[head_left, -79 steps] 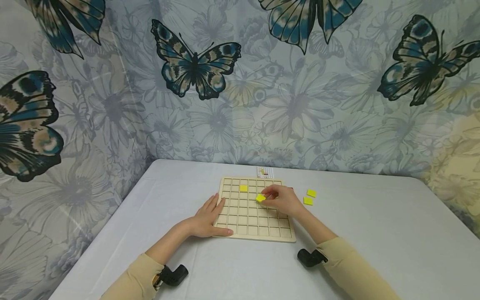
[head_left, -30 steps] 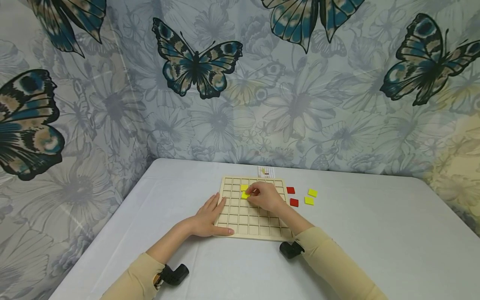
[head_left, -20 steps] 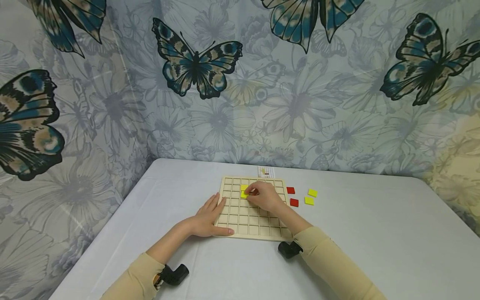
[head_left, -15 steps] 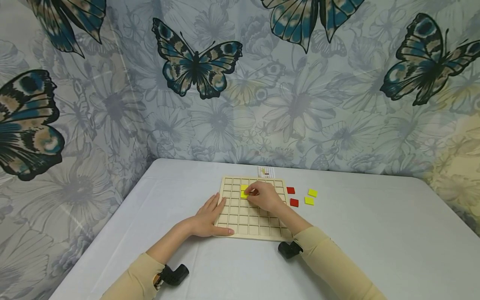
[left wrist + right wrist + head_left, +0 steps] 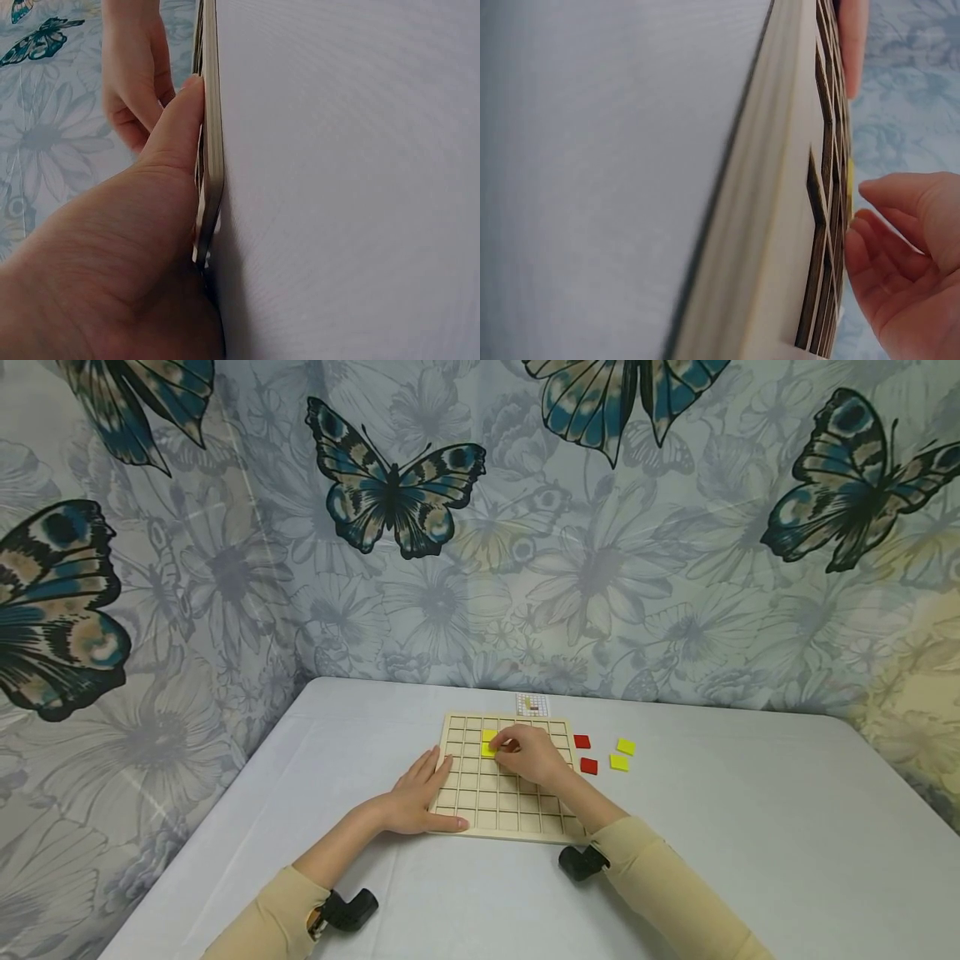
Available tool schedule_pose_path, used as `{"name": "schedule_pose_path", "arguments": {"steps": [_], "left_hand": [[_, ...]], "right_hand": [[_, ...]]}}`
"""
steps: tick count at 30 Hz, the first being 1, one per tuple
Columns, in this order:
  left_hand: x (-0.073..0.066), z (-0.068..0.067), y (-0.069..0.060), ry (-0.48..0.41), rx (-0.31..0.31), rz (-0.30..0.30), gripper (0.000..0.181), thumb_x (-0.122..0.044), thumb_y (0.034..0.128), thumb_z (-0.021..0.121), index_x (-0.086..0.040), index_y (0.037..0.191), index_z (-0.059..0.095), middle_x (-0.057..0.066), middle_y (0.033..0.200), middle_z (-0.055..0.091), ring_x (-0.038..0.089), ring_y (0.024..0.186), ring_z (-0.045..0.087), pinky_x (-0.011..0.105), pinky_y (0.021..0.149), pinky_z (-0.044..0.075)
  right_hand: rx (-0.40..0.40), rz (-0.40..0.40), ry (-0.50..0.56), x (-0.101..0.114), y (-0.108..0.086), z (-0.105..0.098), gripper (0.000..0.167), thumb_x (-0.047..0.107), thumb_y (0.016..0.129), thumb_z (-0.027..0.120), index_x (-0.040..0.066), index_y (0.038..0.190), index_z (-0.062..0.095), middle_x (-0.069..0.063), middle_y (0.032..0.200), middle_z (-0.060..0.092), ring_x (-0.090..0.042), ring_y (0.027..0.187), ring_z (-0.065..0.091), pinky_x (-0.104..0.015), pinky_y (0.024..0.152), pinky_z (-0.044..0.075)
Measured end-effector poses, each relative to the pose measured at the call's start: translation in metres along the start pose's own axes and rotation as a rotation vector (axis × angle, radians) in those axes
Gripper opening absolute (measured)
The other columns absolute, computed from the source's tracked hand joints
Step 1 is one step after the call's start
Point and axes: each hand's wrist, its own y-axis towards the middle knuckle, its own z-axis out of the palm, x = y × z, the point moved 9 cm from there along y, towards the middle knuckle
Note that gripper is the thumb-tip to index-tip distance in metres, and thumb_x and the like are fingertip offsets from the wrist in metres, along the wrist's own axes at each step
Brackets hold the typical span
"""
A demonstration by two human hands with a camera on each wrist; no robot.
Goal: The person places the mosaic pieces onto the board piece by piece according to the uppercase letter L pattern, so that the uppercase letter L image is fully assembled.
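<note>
A pale wooden grid board [image 5: 498,820] lies on the white table. My left hand [image 5: 411,797] rests along its left side, fingers spread and the thumb over the near edge. Two yellow tiles [image 5: 488,736] sit in adjoining cells of one column near the top. Over the nearer one is my right hand [image 5: 531,753], fingers bent and fingertips at its right side. In the right wrist view a yellow tile [image 5: 850,177] shows at the grid surface by the fingertips, and a gap separates the thumb from the fingers. The right hand partly hides the cells beneath it.
Two red tiles [image 5: 588,766] lie just right of the board, and two more yellow tiles [image 5: 618,763] farther right. A small printed grid card [image 5: 532,704] lies behind the board. A butterfly-patterned cloth [image 5: 600,568] hangs behind the table.
My right hand has carried a yellow tile left across the board into the cell below the first one. Both red tiles have come into view. The left hand has stayed put.
</note>
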Motion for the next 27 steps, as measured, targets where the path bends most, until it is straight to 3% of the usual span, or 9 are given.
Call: {"name": "schedule_pose_path", "arguments": {"steps": [22, 27], "left_hand": [[-0.001, 0.000, 0.001, -0.010, -0.012, -0.005, 0.109, -0.061, 0.0846, 0.065, -0.005, 0.157, 0.006, 0.019, 0.161, -0.009, 0.033, 0.147, -0.011, 0.059, 0.113, 0.008], [-0.002, 0.000, 0.000, -0.014, -0.011, 0.006, 0.109, -0.060, 0.0850, 0.065, -0.004, 0.157, 0.006, 0.021, 0.161, -0.008, 0.035, 0.147, -0.009, 0.060, 0.113, 0.009]], "right_hand": [[-0.024, 0.051, 0.089, -0.025, -0.023, -0.027, 0.006, 0.013, 0.090, 0.070, 0.012, 0.094, 0.074, 0.003, 0.089, 0.067, -0.016, 0.085, 0.061, -0.033, 0.071, 0.049], [-0.042, 0.058, 0.064, -0.032, -0.030, -0.037, 0.007, 0.014, 0.090, 0.069, 0.012, 0.095, 0.074, 0.004, 0.089, 0.068, -0.016, 0.086, 0.061, -0.038, 0.079, 0.046]]}}
